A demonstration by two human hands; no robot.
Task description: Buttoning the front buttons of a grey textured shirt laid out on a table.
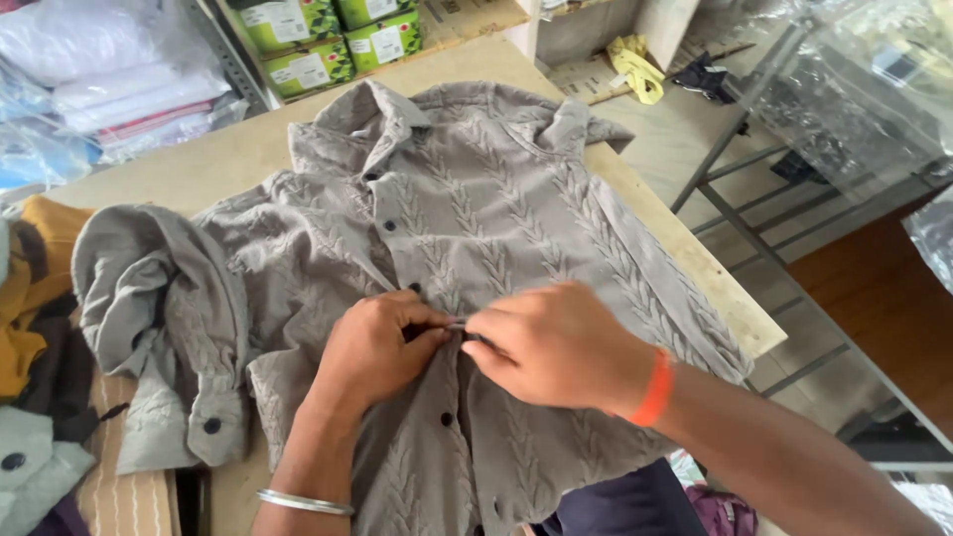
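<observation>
While both hands (457, 342) pinch the grey shirt (496, 228) placket — green white-labelled boxes (328, 40) behind the table.

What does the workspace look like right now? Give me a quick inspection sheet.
Surface: wooden table, mostly covered.
Job's things: grey shirt lying front up, collar away; dark buttons down the placket.
Clutter: mustard garment and other clothes at the left edge.
Grips: left hand and right hand both pinch the placket at mid-shirt; steel bangle on the left wrist, orange band on the right.
Cables: nothing seen.
Surroundings: green boxes, bagged clothes, metal rack.
</observation>
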